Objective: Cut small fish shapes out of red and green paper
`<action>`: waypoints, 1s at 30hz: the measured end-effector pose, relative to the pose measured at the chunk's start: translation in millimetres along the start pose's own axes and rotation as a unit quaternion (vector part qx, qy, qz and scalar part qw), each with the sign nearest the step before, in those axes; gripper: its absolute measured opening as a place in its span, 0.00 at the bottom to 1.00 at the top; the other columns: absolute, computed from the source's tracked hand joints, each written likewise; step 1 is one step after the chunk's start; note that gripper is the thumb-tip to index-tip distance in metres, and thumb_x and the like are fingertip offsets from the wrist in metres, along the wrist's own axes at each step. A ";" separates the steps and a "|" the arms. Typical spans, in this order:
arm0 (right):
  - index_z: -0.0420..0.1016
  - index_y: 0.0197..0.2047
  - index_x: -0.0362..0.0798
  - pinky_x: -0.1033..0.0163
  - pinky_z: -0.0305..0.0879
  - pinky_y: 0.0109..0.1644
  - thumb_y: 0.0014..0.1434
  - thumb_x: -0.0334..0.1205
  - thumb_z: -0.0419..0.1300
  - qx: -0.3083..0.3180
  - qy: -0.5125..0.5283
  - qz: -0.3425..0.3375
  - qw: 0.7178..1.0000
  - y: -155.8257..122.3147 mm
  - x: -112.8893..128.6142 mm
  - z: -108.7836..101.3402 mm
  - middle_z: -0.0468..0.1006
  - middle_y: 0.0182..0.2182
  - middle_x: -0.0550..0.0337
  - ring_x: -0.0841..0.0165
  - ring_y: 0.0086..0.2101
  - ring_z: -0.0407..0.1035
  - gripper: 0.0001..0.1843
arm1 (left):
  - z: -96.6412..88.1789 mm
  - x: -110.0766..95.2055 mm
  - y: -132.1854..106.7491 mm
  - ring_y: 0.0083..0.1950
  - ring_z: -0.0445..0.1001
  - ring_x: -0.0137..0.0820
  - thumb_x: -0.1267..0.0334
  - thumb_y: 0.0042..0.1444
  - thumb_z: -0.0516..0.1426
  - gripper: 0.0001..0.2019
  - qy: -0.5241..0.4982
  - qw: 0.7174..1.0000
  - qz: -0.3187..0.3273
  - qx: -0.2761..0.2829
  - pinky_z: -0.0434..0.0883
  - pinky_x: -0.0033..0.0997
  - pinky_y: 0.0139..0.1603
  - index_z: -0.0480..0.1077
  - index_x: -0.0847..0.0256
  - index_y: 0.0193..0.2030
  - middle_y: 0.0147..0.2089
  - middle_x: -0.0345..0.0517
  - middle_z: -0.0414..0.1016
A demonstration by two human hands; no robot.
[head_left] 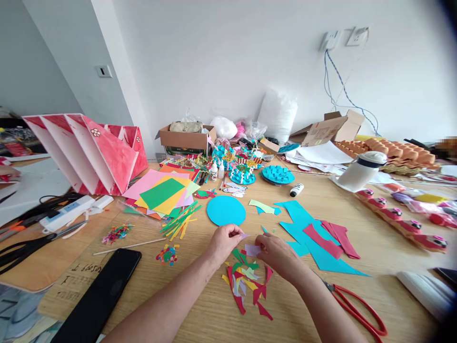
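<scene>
Between the thumb and fingers of my left hand (225, 242) is a small light-purple paper scrap (244, 236). My right hand (276, 250) is closed on a larger light-purple paper piece (252, 250), just right of the other hand. A blue paper circle (226, 210) lies flat beyond my left hand. Below both hands is a loose heap of colored paper scraps (250, 281) in red, green, yellow and purple. Blue paper offcuts (303, 228) and dark red paper offcuts (323, 240) spread to the right of my right hand.
Red-handled scissors (357, 305) lie at the front right, a black phone (102, 295) at the front left. Colored paper sheets (162, 193), paper strips (182, 219) and glue bottles (214, 171) sit farther back. A pink-and-white divided rack (89, 152) stands left; egg cartons (389, 152) are piled right.
</scene>
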State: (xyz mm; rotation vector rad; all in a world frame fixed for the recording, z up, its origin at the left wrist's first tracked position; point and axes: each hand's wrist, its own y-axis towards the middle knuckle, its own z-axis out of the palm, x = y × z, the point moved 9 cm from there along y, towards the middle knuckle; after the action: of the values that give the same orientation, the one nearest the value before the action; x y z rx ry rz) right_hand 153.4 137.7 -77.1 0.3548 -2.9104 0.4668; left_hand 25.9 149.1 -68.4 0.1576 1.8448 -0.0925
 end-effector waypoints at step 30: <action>0.68 0.25 0.45 0.70 0.58 0.24 0.48 0.32 0.51 -0.052 0.350 -0.071 0.932 -1.6 12.5 -30.2 0.66 0.18 0.67 0.73 0.21 0.62 0.05 | 10.4 10.1 -12.0 0.27 0.66 0.26 0.65 0.45 0.56 0.05 -0.132 0.991 -0.023 0.021 0.64 0.24 0.30 0.70 0.64 0.27 0.25 0.38 0.71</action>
State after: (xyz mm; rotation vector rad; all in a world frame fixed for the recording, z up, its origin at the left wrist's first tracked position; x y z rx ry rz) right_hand 145.8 143.5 -45.8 0.3004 -2.1863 0.3238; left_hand 31.2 136.3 -81.2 0.1254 1.5836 -0.1769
